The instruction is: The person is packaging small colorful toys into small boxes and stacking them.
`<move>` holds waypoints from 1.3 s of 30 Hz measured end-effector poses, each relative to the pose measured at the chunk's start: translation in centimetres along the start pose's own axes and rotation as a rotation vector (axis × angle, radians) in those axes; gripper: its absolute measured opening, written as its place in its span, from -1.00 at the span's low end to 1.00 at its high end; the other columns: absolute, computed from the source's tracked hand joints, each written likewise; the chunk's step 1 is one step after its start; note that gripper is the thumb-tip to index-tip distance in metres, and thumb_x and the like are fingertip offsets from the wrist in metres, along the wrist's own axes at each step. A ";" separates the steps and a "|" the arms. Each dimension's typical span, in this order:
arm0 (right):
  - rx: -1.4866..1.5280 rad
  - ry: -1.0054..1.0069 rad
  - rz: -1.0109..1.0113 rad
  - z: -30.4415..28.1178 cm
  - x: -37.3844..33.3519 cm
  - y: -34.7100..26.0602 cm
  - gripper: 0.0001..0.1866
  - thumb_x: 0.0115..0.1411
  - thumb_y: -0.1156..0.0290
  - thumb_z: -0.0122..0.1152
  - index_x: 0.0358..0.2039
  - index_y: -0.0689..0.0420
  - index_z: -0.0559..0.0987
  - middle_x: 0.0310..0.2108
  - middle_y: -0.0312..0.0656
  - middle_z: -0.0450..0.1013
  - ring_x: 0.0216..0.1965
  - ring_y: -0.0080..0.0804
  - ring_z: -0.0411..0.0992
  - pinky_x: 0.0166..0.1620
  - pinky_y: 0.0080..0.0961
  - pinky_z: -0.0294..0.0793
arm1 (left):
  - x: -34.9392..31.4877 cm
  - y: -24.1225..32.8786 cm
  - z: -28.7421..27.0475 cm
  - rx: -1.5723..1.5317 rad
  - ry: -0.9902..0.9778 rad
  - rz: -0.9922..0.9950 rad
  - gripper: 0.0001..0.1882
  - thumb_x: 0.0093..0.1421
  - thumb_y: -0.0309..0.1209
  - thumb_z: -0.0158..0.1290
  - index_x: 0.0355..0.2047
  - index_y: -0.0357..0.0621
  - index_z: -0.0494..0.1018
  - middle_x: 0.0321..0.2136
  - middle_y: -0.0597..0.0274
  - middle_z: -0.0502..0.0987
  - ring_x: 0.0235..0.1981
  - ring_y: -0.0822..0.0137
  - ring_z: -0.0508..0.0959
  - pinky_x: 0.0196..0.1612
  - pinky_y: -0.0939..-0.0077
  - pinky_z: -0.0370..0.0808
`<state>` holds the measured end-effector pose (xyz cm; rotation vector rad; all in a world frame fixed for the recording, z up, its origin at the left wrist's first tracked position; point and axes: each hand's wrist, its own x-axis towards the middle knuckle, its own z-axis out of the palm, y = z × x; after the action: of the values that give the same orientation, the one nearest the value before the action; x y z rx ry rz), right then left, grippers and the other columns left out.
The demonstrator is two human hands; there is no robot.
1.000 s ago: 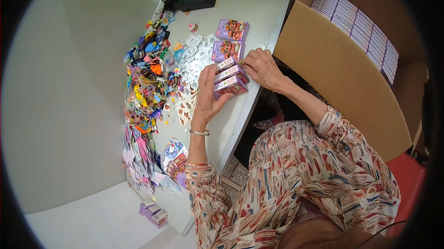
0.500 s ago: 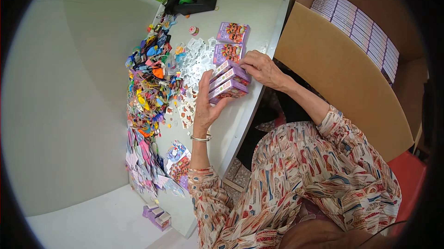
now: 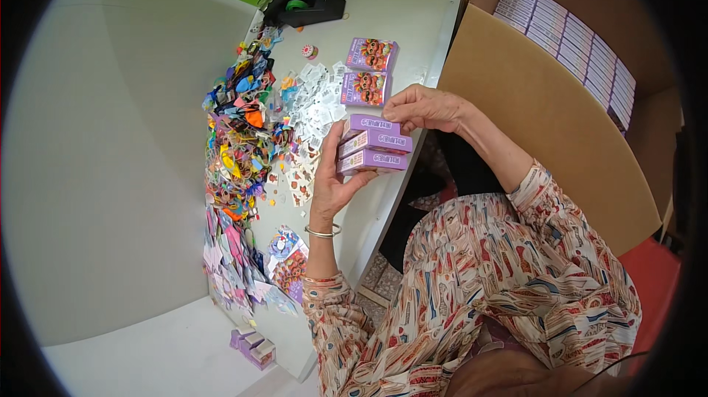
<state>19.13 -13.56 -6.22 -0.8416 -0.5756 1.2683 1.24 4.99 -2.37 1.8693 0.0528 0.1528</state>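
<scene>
My left hand (image 3: 335, 179) is wrapped round a stack of three small purple cardboard boxes (image 3: 375, 160), thumb on the near side and fingers on the far side. The boxes are tilted, and their lettered narrow sides show. At the stack's upper edge, my right hand (image 3: 426, 108) has its fingertips pinched together on the end of the farthest box (image 3: 371, 124). What those fingertips grip exactly is partly hidden. Just beyond lie two more purple boxes with cartoon pictures, one box (image 3: 366, 88) nearer and another box (image 3: 372, 54) farther.
White printed slips (image 3: 316, 102) lie left of the boxes, beside a heap of colourful small trinkets (image 3: 240, 139). Picture cards (image 3: 289, 271) sit nearer. A black tape dispenser (image 3: 313, 7) stands at the back. On the right, a large carton (image 3: 531, 116) holds rows of packed boxes.
The held stack has turned, so its lettered sides now face up more, and it has shifted slightly nearer. My right fingertips have moved a little nearer at its upper edge.
</scene>
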 end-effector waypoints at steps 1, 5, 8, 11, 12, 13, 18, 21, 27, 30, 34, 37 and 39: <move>-0.065 0.062 -0.029 0.6 -0.1 -0.2 -0.80 0.21 0.29 0.22 -0.28 0.16 0.63 -0.44 -0.39 0.48 -0.43 -0.68 0.39 -0.33 -0.67 0.39 | -0.1 -0.2 -0.1 0.029 0.004 0.011 0.02 -0.13 -0.48 0.37 0.30 -0.21 0.04 0.16 0.08 0.25 0.16 0.22 0.32 0.20 0.36 0.30; -0.538 0.250 -0.507 1.6 -0.3 1.9 -0.71 0.31 0.26 0.08 -0.27 0.27 0.59 -0.44 -0.32 0.42 -0.40 -0.60 0.35 -0.31 -0.58 0.34 | 0.1 -0.5 -0.1 -0.017 0.029 -0.021 0.01 -0.12 -0.47 0.37 0.31 -0.21 0.05 0.15 0.08 0.27 0.14 0.24 0.34 0.18 0.38 0.32; -0.691 0.269 -0.559 2.5 -1.1 1.6 -0.70 0.34 0.31 0.02 -0.17 0.30 0.56 -0.42 -0.27 0.39 -0.36 -0.57 0.33 -0.28 -0.58 0.32 | 0.2 -0.7 -0.3 0.029 0.034 -0.018 -0.02 -0.10 -0.44 0.36 0.30 -0.22 0.07 0.13 0.08 0.29 0.12 0.24 0.36 0.17 0.38 0.33; -0.657 0.256 -0.524 2.4 -1.4 1.1 -0.72 0.33 0.35 0.04 -0.14 0.30 0.56 -0.33 -0.24 0.44 -0.28 -0.56 0.37 -0.18 -0.58 0.35 | 0.2 -0.7 -0.3 0.036 0.036 -0.014 -0.03 -0.10 -0.41 0.36 0.29 -0.21 0.09 0.12 0.08 0.30 0.12 0.24 0.37 0.16 0.38 0.33; -0.593 0.226 -0.414 2.0 -1.6 0.9 -0.73 0.32 0.39 0.04 -0.11 0.31 0.57 -0.23 -0.22 0.48 -0.20 -0.54 0.41 -0.09 -0.60 0.38 | 0.3 -0.6 -0.2 0.052 0.035 -0.015 -0.03 -0.10 -0.42 0.36 0.29 -0.21 0.09 0.12 0.08 0.30 0.12 0.23 0.36 0.16 0.37 0.33; -0.593 0.228 -0.415 1.4 -1.5 1.1 -0.73 0.32 0.39 0.04 -0.11 0.31 0.57 -0.23 -0.22 0.48 -0.20 -0.54 0.41 -0.09 -0.60 0.38 | 0.4 -0.6 -0.2 0.069 0.035 -0.016 -0.04 -0.11 -0.42 0.36 0.28 -0.21 0.10 0.13 0.08 0.29 0.13 0.23 0.36 0.16 0.37 0.33; -0.155 0.088 -0.170 -0.2 -1.1 1.6 -0.75 0.20 0.36 0.22 -0.20 0.27 0.63 -0.17 -0.19 0.51 -0.18 -0.53 0.43 -0.09 -0.59 0.42 | 0.1 -0.6 -0.3 0.140 -0.003 -0.006 -0.04 -0.13 -0.41 0.38 0.27 -0.21 0.13 0.13 0.07 0.27 0.13 0.21 0.34 0.17 0.37 0.32; -0.152 0.140 -0.184 -0.3 -0.7 2.3 -0.72 0.20 0.28 0.23 -0.24 0.27 0.64 -0.25 -0.25 0.55 -0.33 -0.61 0.43 -0.22 -0.59 0.43 | 0.3 -0.7 -0.1 0.221 -0.011 0.038 -0.03 -0.15 -0.40 0.39 0.26 -0.22 0.14 0.12 0.08 0.27 0.11 0.18 0.35 0.16 0.35 0.32; -0.818 0.710 -0.399 0.0 0.1 0.3 -0.62 0.24 0.18 0.17 -0.25 0.32 0.59 -0.29 -0.17 0.53 -0.31 -0.51 0.45 -0.20 -0.56 0.43 | 2.8 -1.0 -2.1 0.270 -0.021 0.049 -0.09 -0.14 -0.40 0.37 0.23 -0.20 0.19 0.09 0.05 0.31 0.12 0.17 0.35 0.17 0.35 0.31; -1.090 0.965 -0.508 -2.1 2.1 -1.2 -0.51 0.20 0.10 0.18 -0.09 0.31 0.51 -0.16 -0.04 0.46 -0.10 -0.21 0.39 -0.03 -0.37 0.39 | 5.3 -0.1 -3.1 0.442 -0.185 0.050 -0.11 -0.16 -0.33 0.35 0.22 -0.16 0.23 0.09 0.04 0.33 0.14 0.10 0.33 0.21 0.31 0.25; -1.306 1.015 -0.372 -4.1 5.9 -2.9 -0.34 0.11 0.01 0.25 0.03 0.30 0.41 0.06 0.09 0.32 0.11 0.05 0.21 0.14 -0.16 0.26 | 7.1 -0.5 -4.2 0.538 -0.326 0.094 -0.10 -0.15 -0.27 0.34 0.23 -0.10 0.22 0.12 -0.01 0.31 0.15 0.00 0.29 0.24 0.24 0.21; -1.441 0.809 -0.125 -5.3 7.5 -3.0 -0.30 0.05 0.00 0.29 0.03 0.30 0.40 0.03 0.11 0.32 0.07 0.09 0.24 0.12 -0.13 0.27 | 8.6 -0.6 -4.1 0.670 -0.342 0.126 -0.09 -0.16 -0.24 0.33 0.24 -0.06 0.21 0.15 -0.05 0.27 0.16 -0.04 0.26 0.24 0.20 0.21; -1.464 0.777 -0.151 -5.8 7.6 -2.7 -0.31 0.04 0.03 0.29 0.04 0.29 0.39 0.00 0.10 0.33 0.06 0.07 0.26 0.11 -0.14 0.28 | 9.0 -0.5 -4.2 0.709 -0.347 0.091 -0.08 -0.16 -0.23 0.34 0.25 0.01 0.21 0.20 -0.10 0.19 0.19 -0.07 0.22 0.26 0.18 0.18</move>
<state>27.01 -7.69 -7.97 -2.2805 -0.8566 0.0997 9.62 10.18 -0.93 2.5807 -0.2476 -0.1527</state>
